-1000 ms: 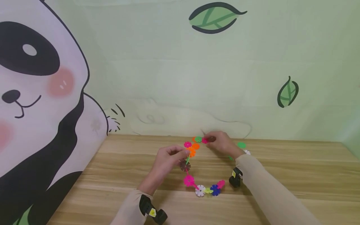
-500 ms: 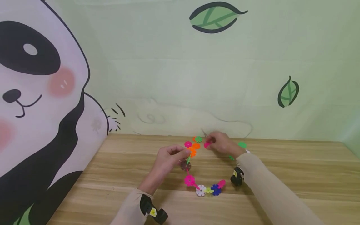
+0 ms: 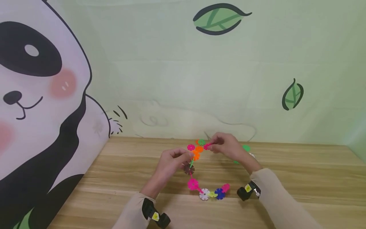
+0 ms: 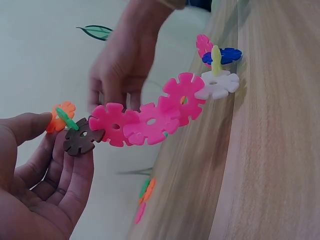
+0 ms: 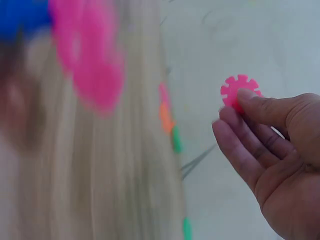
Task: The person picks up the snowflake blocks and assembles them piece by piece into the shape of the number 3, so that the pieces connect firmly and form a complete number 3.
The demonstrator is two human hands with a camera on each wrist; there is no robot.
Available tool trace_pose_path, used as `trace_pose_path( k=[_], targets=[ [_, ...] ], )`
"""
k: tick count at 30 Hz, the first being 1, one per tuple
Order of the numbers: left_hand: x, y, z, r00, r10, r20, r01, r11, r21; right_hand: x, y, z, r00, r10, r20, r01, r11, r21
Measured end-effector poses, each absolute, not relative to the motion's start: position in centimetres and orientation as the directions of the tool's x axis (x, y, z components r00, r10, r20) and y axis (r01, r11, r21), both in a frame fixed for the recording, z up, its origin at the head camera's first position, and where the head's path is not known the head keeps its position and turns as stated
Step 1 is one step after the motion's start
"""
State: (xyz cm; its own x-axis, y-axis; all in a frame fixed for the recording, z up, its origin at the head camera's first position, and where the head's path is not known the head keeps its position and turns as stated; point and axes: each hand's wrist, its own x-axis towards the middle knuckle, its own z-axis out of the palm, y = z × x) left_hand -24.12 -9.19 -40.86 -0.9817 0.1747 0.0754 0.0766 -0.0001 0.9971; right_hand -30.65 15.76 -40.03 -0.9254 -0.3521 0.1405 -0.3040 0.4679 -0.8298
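Observation:
My left hand (image 3: 172, 160) pinches an orange snowflake disc (image 4: 64, 116) between thumb and fingers. That disc ends a chain of notched plastic snowflake discs. From it the chain runs through a green disc (image 4: 67, 118), a brown disc (image 4: 82, 137), several pink discs (image 4: 151, 121), a white disc (image 3: 204, 194), a yellow disc (image 3: 212, 194) and a blue disc (image 3: 220, 193), to a pink disc (image 3: 226, 187) at the far end. To the right of the orange disc, my right hand (image 3: 226, 147) holds a separate pink disc (image 5: 241, 90), pinched by thumb and fingertips. Its lower edge is covered by the thumb.
Loose discs lie along the back of the wooden table (image 3: 137, 178): a pink one (image 3: 190, 147), an orange one (image 3: 199, 149) and a green one (image 3: 201, 142). Past my right wrist are another green disc (image 3: 246, 148) and a white disc (image 3: 252, 155). A printed cloth (image 3: 171, 79) hangs behind.
My right hand has drawn the loose pink disc away from the green disc and turned it, its forearm swinging right. The left hand stays put with the chain.

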Motion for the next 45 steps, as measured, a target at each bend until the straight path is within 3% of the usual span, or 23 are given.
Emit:
trace_pose_path(
  k=[5,13,32,45],
  targets=[
    [-24.2,-9.1,-41.0,-0.982,0.176,0.071,0.071,-0.007,0.997,-28.2,15.4,-39.0,-0.903,-0.372,0.217,-0.355,0.359,-0.863],
    [-24.1,-9.0,-41.0,-0.982,0.172,0.073,0.073,-0.006,0.997,-26.2,15.4,-39.1,-0.896,-0.342,0.283,-0.391,0.308,-0.867],
    [-24.1,-9.0,-41.1,-0.980,0.184,0.082,0.093,0.050,0.994,-25.6,15.0,-39.0,-0.885,-0.342,0.315,-0.415,0.276,-0.867],
    [-24.0,-9.0,-41.1,-0.970,0.221,0.101,0.102,-0.005,0.995,-25.6,15.1,-39.0,-0.884,-0.347,0.315,-0.407,0.235,-0.883]
  ],
)
